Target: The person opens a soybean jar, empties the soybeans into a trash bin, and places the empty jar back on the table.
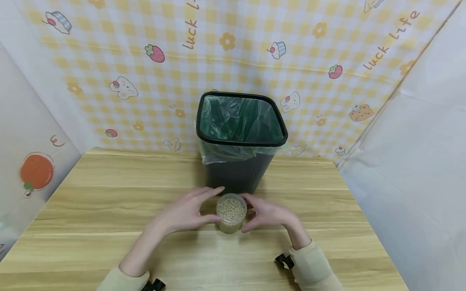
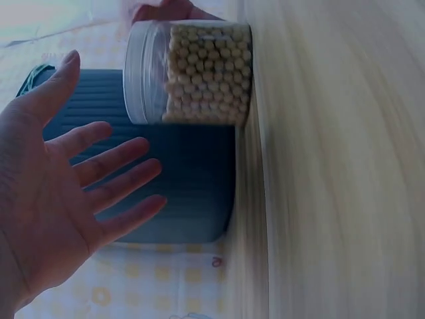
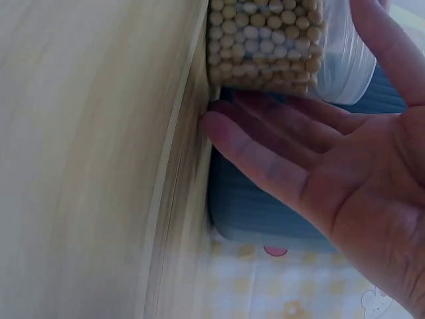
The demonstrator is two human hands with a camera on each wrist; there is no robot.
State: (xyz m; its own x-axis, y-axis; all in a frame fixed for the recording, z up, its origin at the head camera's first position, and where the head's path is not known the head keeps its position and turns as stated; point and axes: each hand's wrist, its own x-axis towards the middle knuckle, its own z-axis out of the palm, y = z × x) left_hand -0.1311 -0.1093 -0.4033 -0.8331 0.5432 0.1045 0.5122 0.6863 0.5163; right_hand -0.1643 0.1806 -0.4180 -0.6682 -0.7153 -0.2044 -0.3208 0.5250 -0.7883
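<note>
A clear plastic jar filled with small round beige balls, like soybeans, stands upright on the wooden table. In the left wrist view the jar appears on its side because that camera is turned. My left hand is at the jar's left, thumb and fingers spread, and the left wrist view shows a gap between them and the jar. On the other side, my right hand has its fingers extended beside the jar wall. Whether the right fingertips touch the jar is hard to tell.
A dark bin lined with a translucent green bag stands right behind the jar. Beyond it hangs a yellow checkered cloth. White sheets flank the wooden table on both sides.
</note>
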